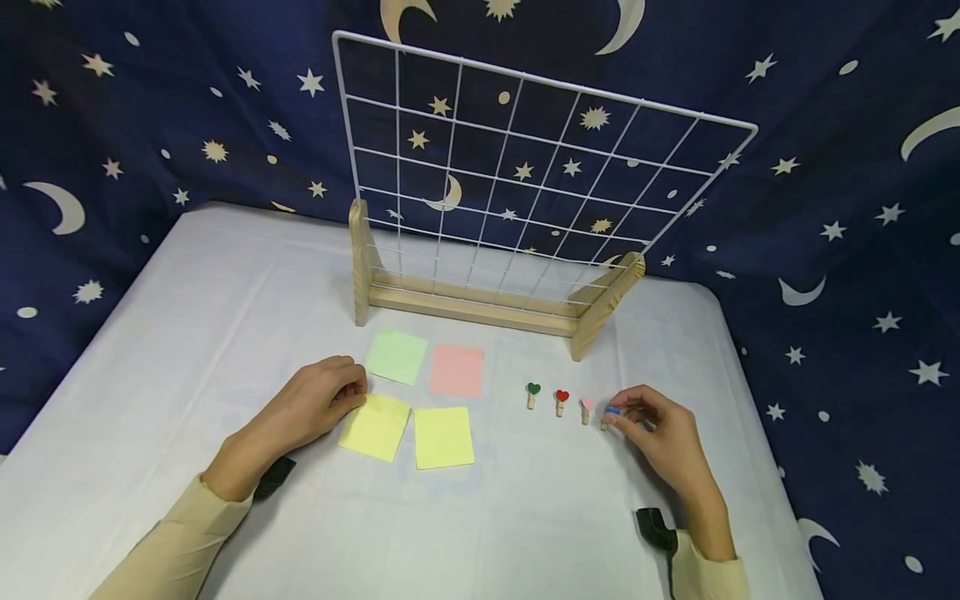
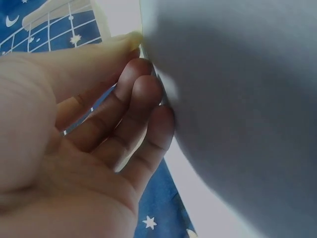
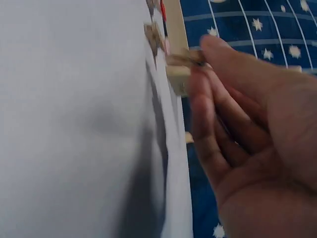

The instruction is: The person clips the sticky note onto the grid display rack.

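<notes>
Starry dark-blue cloth (image 1: 150, 108) hangs at the far side and right. White-covered table (image 1: 540, 517) in front of it. White wire grid panel (image 1: 525, 77) stands at the far side, its lower edge held between the end pieces of a wooden stand (image 1: 472, 308). Beige sleeves (image 1: 168, 533) on both arms; black device (image 1: 656, 528) by the right wrist.

Left hand (image 1: 318, 404): fingers curled, thumb tip and index tip close together at the far-left corner of the left yellow note (image 1: 375, 427); cannot tell whether the corner is pinched. Right hand (image 1: 660, 429): thumb and index pinch the blue-topped clip (image 1: 612, 410), other fingers bent.

Right yellow note (image 1: 444, 437) lies just right of the left one; green note (image 1: 397, 357) and pink note (image 1: 457, 371) lie side by side beyond them, near the stand.

Small wooden clips, right of the notes, row running left to right: green heart clip (image 1: 533, 390), red heart clip (image 1: 562, 401), pink heart clip (image 1: 587, 409), then the blue-topped one.
</notes>
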The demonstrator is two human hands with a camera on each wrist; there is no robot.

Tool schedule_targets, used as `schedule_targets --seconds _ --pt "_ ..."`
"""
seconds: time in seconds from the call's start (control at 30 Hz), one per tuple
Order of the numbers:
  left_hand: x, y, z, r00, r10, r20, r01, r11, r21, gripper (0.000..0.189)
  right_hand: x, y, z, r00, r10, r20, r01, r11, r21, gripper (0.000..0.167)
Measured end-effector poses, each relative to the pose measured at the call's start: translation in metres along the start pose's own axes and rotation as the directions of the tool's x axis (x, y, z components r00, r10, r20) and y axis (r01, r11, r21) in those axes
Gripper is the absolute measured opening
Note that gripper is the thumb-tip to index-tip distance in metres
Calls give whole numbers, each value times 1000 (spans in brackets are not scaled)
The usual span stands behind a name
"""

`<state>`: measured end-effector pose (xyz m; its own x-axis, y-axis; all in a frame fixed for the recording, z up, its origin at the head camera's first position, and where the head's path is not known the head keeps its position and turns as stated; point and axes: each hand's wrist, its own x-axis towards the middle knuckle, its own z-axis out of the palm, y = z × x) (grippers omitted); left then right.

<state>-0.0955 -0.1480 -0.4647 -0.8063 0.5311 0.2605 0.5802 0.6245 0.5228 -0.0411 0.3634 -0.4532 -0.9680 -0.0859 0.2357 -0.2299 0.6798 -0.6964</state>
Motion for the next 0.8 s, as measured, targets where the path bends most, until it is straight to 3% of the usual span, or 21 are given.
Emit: schedule_targets --seconds 0.23,0.5,0.8 --pt "3 -2 0 999 10 -45 -12 999 -33 24 0 -15 0 997 37 -64 -27 989 146 23" --pt "12 1 -3 999 0 -35 -1 999 -44 21 5 -35 3 998 20 -65 -11 991 131 24" --pt "30 7 -19 1000 -10 -24 9 997 -72 15 15 -62 7 996 -76 -35 81 983 167 30"
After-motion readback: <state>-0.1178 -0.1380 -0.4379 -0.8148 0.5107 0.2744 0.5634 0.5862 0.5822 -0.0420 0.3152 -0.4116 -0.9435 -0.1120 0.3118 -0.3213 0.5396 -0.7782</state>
